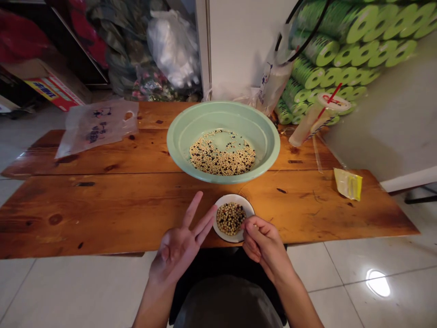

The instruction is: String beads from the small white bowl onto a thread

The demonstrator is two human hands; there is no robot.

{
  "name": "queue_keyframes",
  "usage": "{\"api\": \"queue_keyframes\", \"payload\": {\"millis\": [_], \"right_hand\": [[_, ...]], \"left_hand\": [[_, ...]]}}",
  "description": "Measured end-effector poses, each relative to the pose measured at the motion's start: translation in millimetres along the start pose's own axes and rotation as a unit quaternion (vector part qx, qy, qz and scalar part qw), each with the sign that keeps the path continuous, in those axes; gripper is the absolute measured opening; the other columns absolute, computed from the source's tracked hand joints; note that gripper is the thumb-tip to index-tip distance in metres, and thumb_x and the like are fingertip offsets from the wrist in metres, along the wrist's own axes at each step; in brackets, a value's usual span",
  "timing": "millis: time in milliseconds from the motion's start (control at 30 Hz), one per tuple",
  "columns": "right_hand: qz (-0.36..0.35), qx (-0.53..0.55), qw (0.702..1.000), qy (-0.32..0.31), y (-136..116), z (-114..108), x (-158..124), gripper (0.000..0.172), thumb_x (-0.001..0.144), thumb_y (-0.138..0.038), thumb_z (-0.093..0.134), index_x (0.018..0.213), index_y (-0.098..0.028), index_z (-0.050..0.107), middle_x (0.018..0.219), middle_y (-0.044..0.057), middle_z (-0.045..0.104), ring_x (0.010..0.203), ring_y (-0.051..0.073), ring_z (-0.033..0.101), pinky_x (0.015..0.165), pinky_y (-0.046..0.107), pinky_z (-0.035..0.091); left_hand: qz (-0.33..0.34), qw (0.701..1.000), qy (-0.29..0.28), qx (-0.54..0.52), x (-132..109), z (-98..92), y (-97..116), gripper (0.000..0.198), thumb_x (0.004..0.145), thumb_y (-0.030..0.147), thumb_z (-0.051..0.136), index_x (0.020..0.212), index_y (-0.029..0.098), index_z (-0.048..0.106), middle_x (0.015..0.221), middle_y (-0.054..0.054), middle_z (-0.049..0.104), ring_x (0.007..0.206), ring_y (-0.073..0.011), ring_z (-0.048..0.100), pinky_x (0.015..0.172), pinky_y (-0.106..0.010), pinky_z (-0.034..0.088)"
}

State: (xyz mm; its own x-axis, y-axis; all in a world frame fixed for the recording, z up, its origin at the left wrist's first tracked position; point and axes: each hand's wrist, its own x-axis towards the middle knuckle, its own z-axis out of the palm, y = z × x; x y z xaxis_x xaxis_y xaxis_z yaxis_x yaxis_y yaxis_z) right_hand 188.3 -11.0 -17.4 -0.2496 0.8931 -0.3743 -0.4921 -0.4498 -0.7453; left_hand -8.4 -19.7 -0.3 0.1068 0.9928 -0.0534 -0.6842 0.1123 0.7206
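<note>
A small white dish (251,207) with a dark rim stands near the front edge of the wooden table. In it lies a heap of small round pale and dark pieces (231,218) that look like beans. My left hand (180,246) is beside the dish on the left, palm up, several fingers stretched apart and nothing in it. My right hand (261,241) is closed at the dish's right rim, thumb and forefinger pressed together; what they pinch, if anything, is too small to name. Behind the dish sits a pale green basin (223,175) with many similar pieces (221,157) in its bottom.
A plastic bag (97,125) lies flat on the wooden table (112,214) at the left. To the right are a drink cup (312,120) with a red straw and a yellow-edged wrapper (348,184). Green rolls (327,52) are stacked against the wall.
</note>
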Motion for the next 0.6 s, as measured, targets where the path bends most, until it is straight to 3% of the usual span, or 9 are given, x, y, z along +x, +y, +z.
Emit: {"api": "queue_keyframes", "payload": {"millis": [167, 233, 367, 500, 600], "right_hand": [[-0.034, -0.031, 0.999, 0.028, 0.6, 1.2, 0.4, 0.024, 0.080, -0.034, 0.072, 0.071, -0.014, 0.065, 0.048, -0.008, 0.036, 0.040, 0.003, 0.025, 0.036, 0.017, 0.021], [-0.032, -0.038, 0.998, 0.032, -0.2, 2.1, 1.0, 0.024, 0.080, -0.035, 0.072, 0.071, -0.013, 0.067, 0.049, -0.007, 0.036, 0.041, 0.003, 0.026, 0.037, 0.018, 0.023], [-0.011, -0.024, 0.999, 0.030, -3.0, 4.3, 2.6, 0.026, 0.082, -0.038, 0.068, 0.077, -0.013, 0.070, 0.053, -0.006, 0.039, 0.043, 0.005, 0.029, 0.038, 0.018, 0.026], [-0.013, -0.022, 1.000, 0.009, -4.4, 4.7, 2.3, 0.021, 0.085, -0.034, 0.065, 0.085, -0.014, 0.072, 0.062, -0.001, 0.050, 0.049, 0.006, 0.037, 0.044, 0.020, 0.034], [-0.022, -0.042, 0.999, -0.006, -5.3, 5.1, 0.2, 0.014, 0.083, -0.029, 0.068, 0.087, -0.016, 0.073, 0.069, 0.001, 0.059, 0.050, 0.006, 0.041, 0.046, 0.021, 0.036]], "left_hand": [[-0.023, 0.999, -0.010, 0.019, 0.6, 2.2, -4.8, 0.048, 0.072, 0.052, 0.073, 0.049, 0.020, 0.045, 0.137, -0.007, 0.056, 0.139, -0.0326, 0.033, 0.119, -0.055, 0.013], [0.004, 1.000, -0.004, 0.003, 0.7, 4.5, -6.2, 0.047, 0.070, 0.052, 0.075, 0.050, 0.021, 0.046, 0.139, -0.005, 0.053, 0.140, -0.0313, 0.030, 0.119, -0.054, 0.012], [0.023, 0.999, -0.013, -0.021, 3.4, 9.3, -7.9, 0.053, 0.071, 0.049, 0.075, 0.045, 0.018, 0.041, 0.146, 0.006, 0.045, 0.136, -0.0358, 0.036, 0.115, -0.059, 0.024], [-0.044, 0.996, -0.034, 0.076, 6.9, 7.2, -15.6, 0.031, 0.081, 0.043, 0.068, 0.062, 0.019, 0.060, 0.143, -0.006, 0.050, 0.136, -0.0331, 0.039, 0.117, -0.056, 0.024], [-0.054, 0.985, -0.003, 0.166, 6.2, 7.1, -23.2, 0.023, 0.084, 0.029, 0.067, 0.066, 0.017, 0.060, 0.145, -0.009, 0.047, 0.137, -0.0300, 0.038, 0.119, -0.052, 0.021]]}}
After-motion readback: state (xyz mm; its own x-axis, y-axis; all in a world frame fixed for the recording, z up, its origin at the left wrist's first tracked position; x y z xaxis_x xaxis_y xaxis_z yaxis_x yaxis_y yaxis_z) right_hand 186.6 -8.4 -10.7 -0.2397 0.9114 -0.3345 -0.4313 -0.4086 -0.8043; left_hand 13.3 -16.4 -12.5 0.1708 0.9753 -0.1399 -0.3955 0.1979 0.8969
